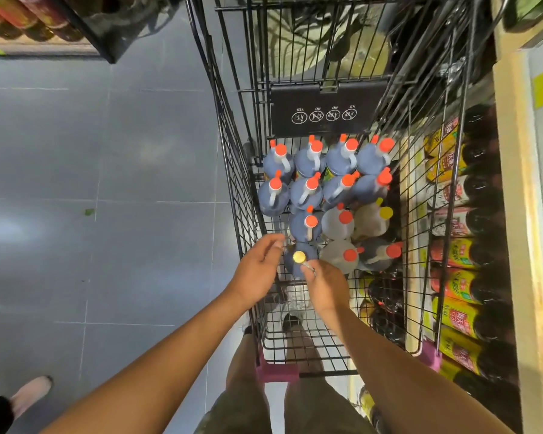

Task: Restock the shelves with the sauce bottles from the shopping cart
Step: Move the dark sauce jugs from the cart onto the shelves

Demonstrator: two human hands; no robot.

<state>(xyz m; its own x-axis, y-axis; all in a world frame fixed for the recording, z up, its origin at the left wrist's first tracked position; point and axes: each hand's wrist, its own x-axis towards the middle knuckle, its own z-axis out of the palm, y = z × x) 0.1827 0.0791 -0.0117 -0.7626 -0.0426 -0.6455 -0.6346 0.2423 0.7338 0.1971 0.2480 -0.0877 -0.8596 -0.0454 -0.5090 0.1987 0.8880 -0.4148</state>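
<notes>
A black wire shopping cart (402,296) holds several upright sauce bottles (308,195), most dark with red caps, a few pale. The nearest bottle is dark with a yellow cap (299,257). My left hand (257,270) hovers at that bottle's left side with its fingers spread, holding nothing. My right hand (322,285) is right beside the yellow cap, its fingers curled at the bottle's neck; whether it grips the bottle is hidden. On the right, a wooden shelf (527,277) carries rows of dark bottles with yellow and red labels (458,283).
The cart's purple handle ends (276,372) sit near my legs. Grey tiled floor (107,183) opens to the left. Another shelf with red jars (22,20) stands at the top left. Someone's shoe (29,394) shows at the bottom left.
</notes>
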